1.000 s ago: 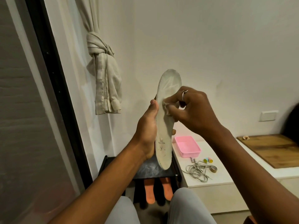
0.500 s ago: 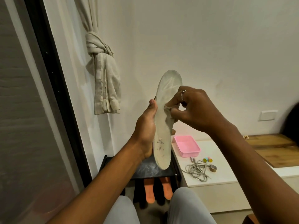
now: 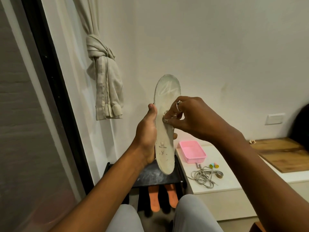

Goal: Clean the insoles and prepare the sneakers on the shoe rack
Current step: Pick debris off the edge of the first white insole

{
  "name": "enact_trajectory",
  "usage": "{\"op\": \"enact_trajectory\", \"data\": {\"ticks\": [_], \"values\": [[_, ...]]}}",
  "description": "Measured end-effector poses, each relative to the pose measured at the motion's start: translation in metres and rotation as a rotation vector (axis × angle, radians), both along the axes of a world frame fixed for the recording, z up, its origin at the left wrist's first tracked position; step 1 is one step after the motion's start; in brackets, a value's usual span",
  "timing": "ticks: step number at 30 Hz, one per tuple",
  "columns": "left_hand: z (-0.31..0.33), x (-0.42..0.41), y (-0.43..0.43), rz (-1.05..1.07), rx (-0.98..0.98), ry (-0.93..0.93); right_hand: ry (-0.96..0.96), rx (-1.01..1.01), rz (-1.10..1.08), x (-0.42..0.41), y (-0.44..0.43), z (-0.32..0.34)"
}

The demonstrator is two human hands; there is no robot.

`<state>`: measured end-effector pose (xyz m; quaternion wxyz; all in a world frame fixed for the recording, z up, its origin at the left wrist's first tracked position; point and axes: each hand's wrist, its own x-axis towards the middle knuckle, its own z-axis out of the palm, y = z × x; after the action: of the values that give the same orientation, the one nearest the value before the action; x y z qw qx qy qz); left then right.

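Note:
A worn white insole (image 3: 164,148) stands upright in front of me, toe end up, with pale wipe streaks near the toe. My left hand (image 3: 147,136) grips it from the left around its middle, fingers behind it. My right hand (image 3: 189,118), a ring on one finger, pinches a small white wad (image 3: 165,119) and presses it against the insole's face at mid-height. Below, the black shoe rack (image 3: 150,179) has a dusty top shelf. Two orange insoles (image 3: 163,197) show on its lower level.
A white low cabinet (image 3: 222,185) to the right carries a pink tray (image 3: 192,151), a tangle of grey laces (image 3: 203,177), small coloured bits and a tape roll. A wooden board (image 3: 284,153) lies further right. A knotted curtain (image 3: 104,76) hangs left, beside a dark window frame.
My right hand has slid the wad down the insole's face, from the upper part toward its middle. The left hand keeps its grip.

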<state>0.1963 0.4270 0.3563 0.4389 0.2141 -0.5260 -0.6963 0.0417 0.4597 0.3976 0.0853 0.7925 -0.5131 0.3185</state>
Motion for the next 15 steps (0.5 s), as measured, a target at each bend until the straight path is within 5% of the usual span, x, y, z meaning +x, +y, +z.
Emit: {"op": "enact_trajectory", "data": {"ticks": [9,15], "values": [[0.003,0.000,0.009,-0.062,-0.034,-0.064,-0.272,-0.481,-0.255,-0.012,-0.019,-0.014],[0.004,-0.001,0.008,-0.018,-0.024,0.028,-0.292,-0.262,0.137,0.007,-0.007,-0.016]]}}
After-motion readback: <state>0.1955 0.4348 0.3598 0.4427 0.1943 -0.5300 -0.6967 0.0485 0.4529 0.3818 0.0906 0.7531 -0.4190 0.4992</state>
